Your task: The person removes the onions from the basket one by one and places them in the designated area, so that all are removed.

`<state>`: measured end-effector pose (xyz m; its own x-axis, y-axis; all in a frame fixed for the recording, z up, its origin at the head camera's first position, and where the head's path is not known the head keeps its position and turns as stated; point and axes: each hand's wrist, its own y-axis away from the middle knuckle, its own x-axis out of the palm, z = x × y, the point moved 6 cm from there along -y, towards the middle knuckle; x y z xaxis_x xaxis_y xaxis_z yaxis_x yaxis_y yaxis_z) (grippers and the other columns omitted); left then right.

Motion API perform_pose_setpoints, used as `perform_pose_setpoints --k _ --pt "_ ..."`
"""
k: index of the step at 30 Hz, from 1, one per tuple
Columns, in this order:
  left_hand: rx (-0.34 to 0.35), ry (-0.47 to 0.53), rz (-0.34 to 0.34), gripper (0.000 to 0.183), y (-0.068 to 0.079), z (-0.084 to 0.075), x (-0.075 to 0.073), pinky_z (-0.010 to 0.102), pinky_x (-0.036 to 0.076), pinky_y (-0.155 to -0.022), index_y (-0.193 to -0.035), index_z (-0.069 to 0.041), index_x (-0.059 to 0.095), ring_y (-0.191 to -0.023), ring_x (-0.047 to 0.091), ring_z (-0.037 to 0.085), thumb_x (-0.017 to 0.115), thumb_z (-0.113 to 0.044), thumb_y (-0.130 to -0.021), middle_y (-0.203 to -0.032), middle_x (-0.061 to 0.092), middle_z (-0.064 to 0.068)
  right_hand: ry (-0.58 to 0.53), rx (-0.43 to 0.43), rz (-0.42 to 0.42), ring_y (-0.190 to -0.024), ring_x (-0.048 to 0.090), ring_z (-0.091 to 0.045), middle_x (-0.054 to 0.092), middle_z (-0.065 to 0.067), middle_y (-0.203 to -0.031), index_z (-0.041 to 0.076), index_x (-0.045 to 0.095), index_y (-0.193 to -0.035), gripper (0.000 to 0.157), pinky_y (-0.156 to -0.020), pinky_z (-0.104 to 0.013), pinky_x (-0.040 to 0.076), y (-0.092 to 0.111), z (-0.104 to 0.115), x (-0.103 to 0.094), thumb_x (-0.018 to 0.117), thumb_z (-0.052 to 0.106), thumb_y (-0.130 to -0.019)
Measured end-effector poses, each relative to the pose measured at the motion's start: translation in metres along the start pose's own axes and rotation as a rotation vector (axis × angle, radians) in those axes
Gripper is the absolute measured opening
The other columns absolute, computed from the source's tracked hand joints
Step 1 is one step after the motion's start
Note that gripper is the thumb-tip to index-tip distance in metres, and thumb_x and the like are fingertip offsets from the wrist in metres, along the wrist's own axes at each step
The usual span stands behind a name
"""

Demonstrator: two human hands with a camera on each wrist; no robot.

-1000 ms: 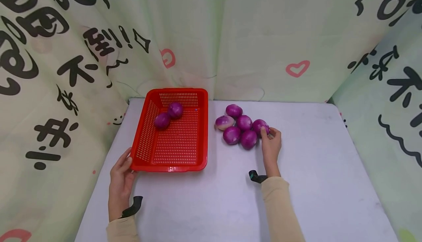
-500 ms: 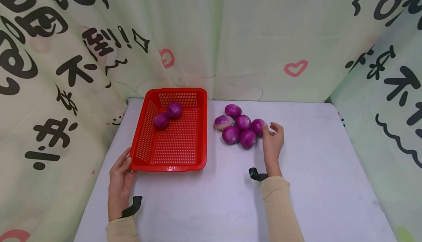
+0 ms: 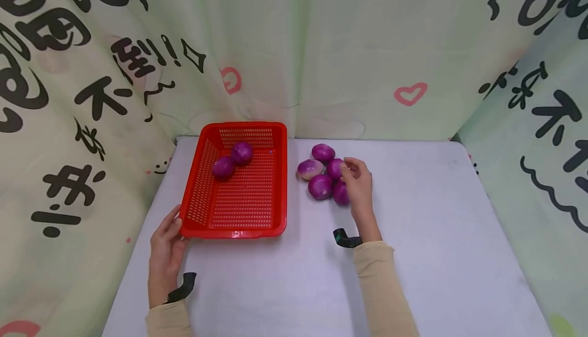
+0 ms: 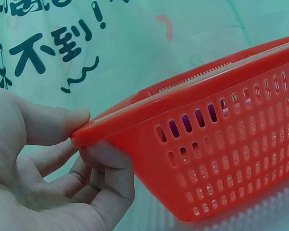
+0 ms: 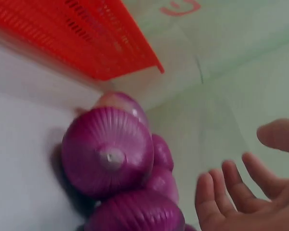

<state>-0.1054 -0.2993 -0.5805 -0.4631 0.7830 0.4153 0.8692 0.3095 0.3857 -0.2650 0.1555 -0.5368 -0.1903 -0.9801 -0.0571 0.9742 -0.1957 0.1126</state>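
Note:
A red plastic basket (image 3: 243, 209) with slotted walls stands at the table's left, two purple onions (image 3: 223, 167) lying inside. My left hand (image 3: 166, 255) pinches its near left corner; in the left wrist view the thumb is on top of the rim (image 4: 149, 106) and curled fingers are below. To the basket's right, several purple onions (image 3: 320, 187) sit close together on the table. My right hand (image 3: 360, 186) is over the right side of this group, hiding part of it. In the right wrist view its fingers (image 5: 238, 187) are spread and loosely bent, with nothing between them, beside the onions (image 5: 108, 151).
A white-covered table (image 3: 441, 235) extends right of and in front of the onions. A pale green curtain (image 3: 358, 61) with dark lettering and pink shapes hangs behind and along both sides. Each wrist wears a black camera mount (image 3: 346, 238).
My right hand has come off the rightmost onion, which it was touching, and shifted left and slightly farther back over the group. My left hand and the basket stay in place.

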Motion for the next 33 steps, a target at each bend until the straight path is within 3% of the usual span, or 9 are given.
perform_pose_setpoints --k 5,11,16,19,26,33 --pt "-0.014 -0.018 -0.022 0.058 -0.001 0.000 -0.002 0.021 0.061 -0.091 -0.163 -0.015 0.037 -0.121 0.059 0.013 0.056 -0.020 -0.108 -0.141 0.056 -0.005 0.020 0.015 0.183 -0.115 0.062 -0.021 0.060 -0.015 -0.138 0.004 0.058 -0.140 0.036 -0.097 -0.024 0.058 0.006 0.009 0.034 0.061 0.018 -0.106" --pt "-0.019 -0.011 -0.003 0.059 0.000 0.000 -0.002 0.022 0.061 -0.092 -0.163 -0.015 0.036 -0.122 0.059 0.013 0.057 -0.019 -0.108 -0.143 0.055 -0.007 0.035 -0.017 0.321 -0.127 0.062 -0.034 0.061 -0.018 -0.142 0.007 0.059 -0.140 0.036 -0.112 -0.047 0.053 0.010 0.023 0.069 0.062 0.019 -0.105" --pt "-0.012 -0.001 -0.019 0.058 0.001 -0.001 -0.004 0.022 0.062 -0.090 -0.161 -0.015 0.041 -0.117 0.062 0.013 0.059 -0.019 -0.107 -0.139 0.060 -0.006 0.079 -0.035 0.443 -0.124 0.064 -0.035 0.062 -0.018 -0.140 0.009 0.059 -0.140 0.038 -0.108 -0.051 0.056 0.011 0.037 0.099 0.063 0.020 -0.104" --pt "-0.022 0.002 -0.032 0.057 -0.001 -0.002 -0.002 0.022 0.062 -0.089 -0.160 -0.016 0.043 -0.118 0.061 0.012 0.061 -0.021 -0.106 -0.140 0.059 -0.007 0.106 -0.035 0.487 -0.123 0.066 -0.029 0.063 -0.013 -0.140 0.011 0.059 -0.140 0.038 -0.106 -0.045 0.057 0.013 0.045 0.112 0.064 0.020 -0.103" --pt "-0.073 -0.031 -0.046 0.055 -0.004 -0.003 0.003 0.019 0.060 -0.089 -0.161 -0.021 0.041 -0.129 0.051 0.015 0.057 -0.025 -0.109 -0.155 0.045 -0.007 0.018 0.043 0.566 -0.130 0.059 -0.036 0.058 -0.022 -0.142 0.003 0.057 -0.141 0.039 -0.112 -0.048 0.053 0.011 0.055 0.145 0.060 0.013 -0.104" --pt "-0.117 -0.037 -0.055 0.056 -0.003 -0.005 0.004 0.020 0.060 -0.092 -0.162 -0.025 0.040 -0.135 0.046 0.015 0.057 -0.025 -0.109 -0.161 0.039 -0.007 0.029 0.111 0.616 -0.132 0.059 -0.040 0.059 -0.023 -0.141 -0.002 0.053 -0.144 0.041 -0.115 -0.049 0.050 0.003 0.062 0.175 0.057 0.013 -0.106"
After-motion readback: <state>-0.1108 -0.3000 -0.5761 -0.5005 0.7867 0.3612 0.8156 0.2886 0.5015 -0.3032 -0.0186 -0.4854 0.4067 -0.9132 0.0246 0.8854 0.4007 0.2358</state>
